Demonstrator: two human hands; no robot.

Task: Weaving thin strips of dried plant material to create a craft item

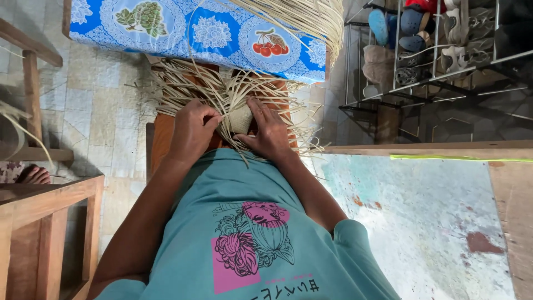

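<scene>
1. While both hands work at the lap, the left hand is curled shut, pinching straw strips beside the weave.
2. Right hand lies flat on the weave's right edge, fingers extended, pressing it down rather than closing round it.
3. Weave: a small plaited patch between the two hands, on a brown board; loose strips fan out toward the tablecloth.
4. Shoe rack stands well apart, at the right.
</scene>
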